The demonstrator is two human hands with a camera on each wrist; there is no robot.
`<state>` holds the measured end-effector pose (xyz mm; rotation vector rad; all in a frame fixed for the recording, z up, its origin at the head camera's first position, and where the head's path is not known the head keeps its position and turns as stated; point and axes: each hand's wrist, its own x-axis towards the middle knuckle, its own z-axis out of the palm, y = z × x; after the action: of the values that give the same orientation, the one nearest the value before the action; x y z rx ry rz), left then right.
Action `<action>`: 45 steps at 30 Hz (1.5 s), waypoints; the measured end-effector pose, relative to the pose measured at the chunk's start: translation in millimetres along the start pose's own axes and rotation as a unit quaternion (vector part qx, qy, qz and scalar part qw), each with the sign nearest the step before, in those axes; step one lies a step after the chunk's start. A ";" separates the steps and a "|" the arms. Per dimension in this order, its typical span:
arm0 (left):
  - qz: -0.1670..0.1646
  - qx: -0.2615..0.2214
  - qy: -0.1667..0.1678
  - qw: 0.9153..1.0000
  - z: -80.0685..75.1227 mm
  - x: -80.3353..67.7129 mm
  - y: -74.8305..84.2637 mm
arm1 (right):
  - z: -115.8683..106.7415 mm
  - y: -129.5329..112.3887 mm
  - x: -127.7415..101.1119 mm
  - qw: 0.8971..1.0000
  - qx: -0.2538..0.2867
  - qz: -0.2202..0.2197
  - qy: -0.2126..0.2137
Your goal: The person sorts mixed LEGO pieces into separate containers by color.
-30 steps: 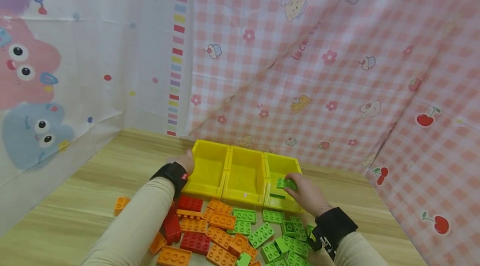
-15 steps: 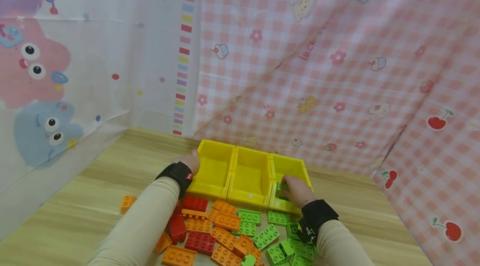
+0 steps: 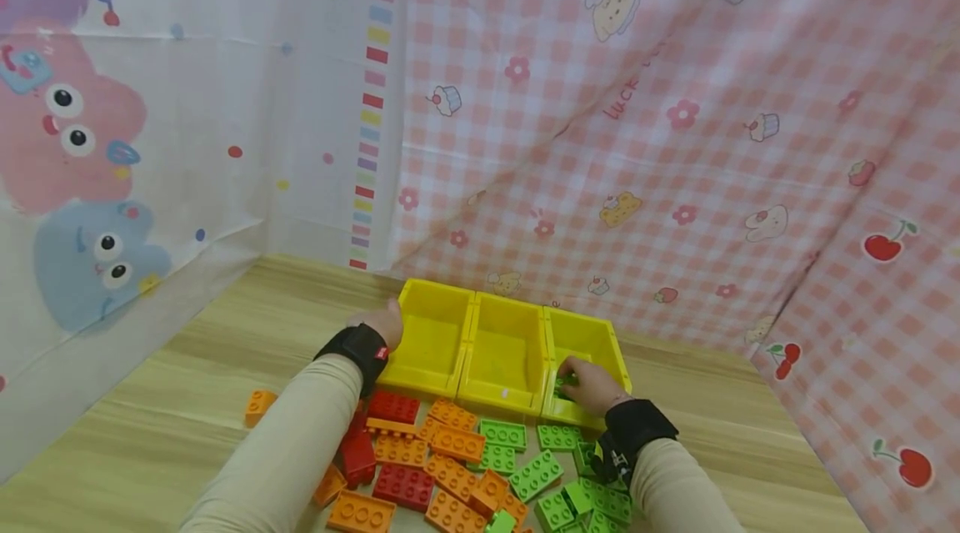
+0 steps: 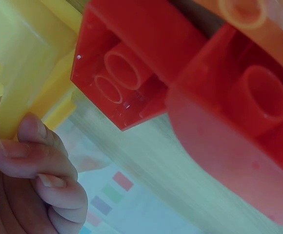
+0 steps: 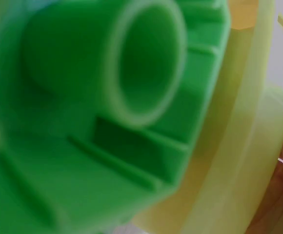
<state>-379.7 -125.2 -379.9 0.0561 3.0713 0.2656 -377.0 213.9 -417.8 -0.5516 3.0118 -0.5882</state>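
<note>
Three yellow bins stand joined in a row. My left hand (image 3: 381, 324) grips the outer side of the left bin (image 3: 432, 333); in the left wrist view its curled fingers (image 4: 31, 161) close round the yellow rim (image 4: 14, 107). Inside the right bin (image 3: 592, 337), my right hand (image 3: 596, 387) holds a green building brick (image 3: 564, 387), mostly covered by the fingers. The middle bin (image 3: 504, 358) has nothing but a small white mark at its front. In the right wrist view a loose green brick (image 5: 146, 63) looms close, with the hand's edge (image 5: 273, 200) at the far right.
In front of the bins lie loose bricks: red ones (image 3: 403, 486), orange ones (image 3: 457, 443) and green ones (image 3: 536, 475). A lone orange brick (image 3: 258, 406) lies left of my left forearm. Printed cloth (image 3: 525, 141) hangs behind the wooden table (image 3: 187, 366).
My right hand has lowered the green brick deeper into the right bin and shifted slightly leftward within it. My left hand keeps its grip on the left bin. The head view has swung slightly left.
</note>
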 end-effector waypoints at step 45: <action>-0.005 -0.019 0.017 1.000 48.8 66.0 -21.7 | -2.7 -56.4 -98.0 0.967 -0.052 -0.221 -0.116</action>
<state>-443.2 -135.5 -435.3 0.0338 3.0983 0.3273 -266.4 199.9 -398.8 -1.2239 2.7128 -0.3419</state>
